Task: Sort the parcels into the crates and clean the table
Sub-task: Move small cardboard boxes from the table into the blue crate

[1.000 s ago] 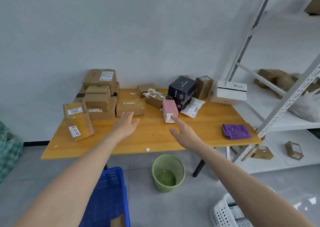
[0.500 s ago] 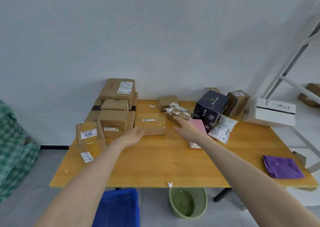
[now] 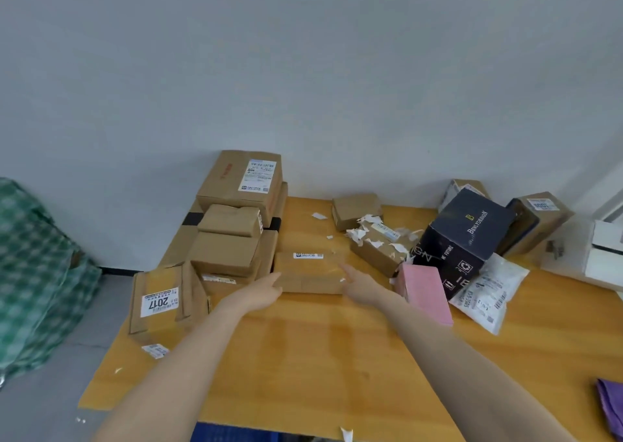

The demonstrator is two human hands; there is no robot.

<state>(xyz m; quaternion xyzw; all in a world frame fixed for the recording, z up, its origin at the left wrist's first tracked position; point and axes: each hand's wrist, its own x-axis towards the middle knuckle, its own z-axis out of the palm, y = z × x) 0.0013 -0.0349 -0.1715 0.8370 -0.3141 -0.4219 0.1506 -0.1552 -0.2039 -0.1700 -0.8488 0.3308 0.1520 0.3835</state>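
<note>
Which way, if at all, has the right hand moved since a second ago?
Yes. The right hand went from in front of the pink rectangular box leftward to the flat brown cardboard parcel.

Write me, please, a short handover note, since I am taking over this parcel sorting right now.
Left hand: open, fingers at the left edge of the flat brown parcel.
Right hand: open, at its right edge. Not lifted yet.
The other parcels lie on the table; blue crate below its near edge.
Done: no parcel seen crated.
Left: all parcels, paper scraps.
</note>
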